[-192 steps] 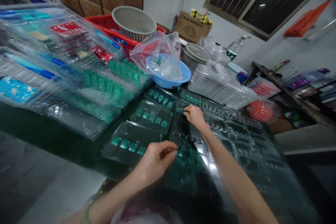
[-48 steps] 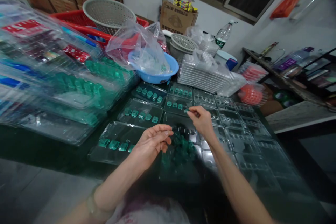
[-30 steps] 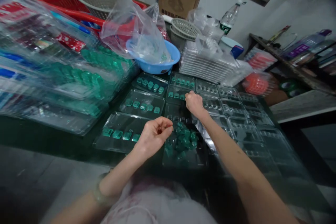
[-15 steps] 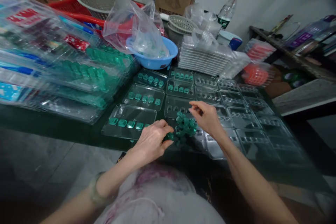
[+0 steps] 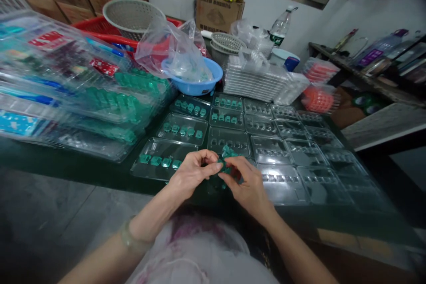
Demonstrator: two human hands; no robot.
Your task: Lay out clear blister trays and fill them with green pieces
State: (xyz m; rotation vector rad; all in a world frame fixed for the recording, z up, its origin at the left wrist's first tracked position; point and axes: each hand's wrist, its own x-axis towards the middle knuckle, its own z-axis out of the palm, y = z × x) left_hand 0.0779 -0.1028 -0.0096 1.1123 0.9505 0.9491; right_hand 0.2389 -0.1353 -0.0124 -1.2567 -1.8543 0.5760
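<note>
My left hand [image 5: 195, 172] is closed in a pinch on a small green plastic piece [image 5: 223, 167]. Facing it, my right hand [image 5: 248, 185] has thumb and fingers bent round the same piece; its fingertips partly cover it. Just beyond the hands lies a loose pile of clear green pieces [image 5: 227, 151]. To the left, a clear tray [image 5: 176, 146] holds a row of green pieces, and more filled trays [image 5: 181, 120] stand behind it. A clear tray with bare slots [image 5: 229, 133] lies right behind the pile.
Rows of clear trays [image 5: 278, 186] cover the table on the right. Stacked packages [image 5: 109, 120] rise on the left. At the back stand a blue basin [image 5: 196, 88] with a plastic bag, a grey basket [image 5: 133, 11], stacked trays [image 5: 253, 82] and a water bottle [image 5: 279, 26].
My right hand has come down and left from above the pile to meet my left hand. My left hand has turned and lifted slightly. The camera view has tilted up a little.
</note>
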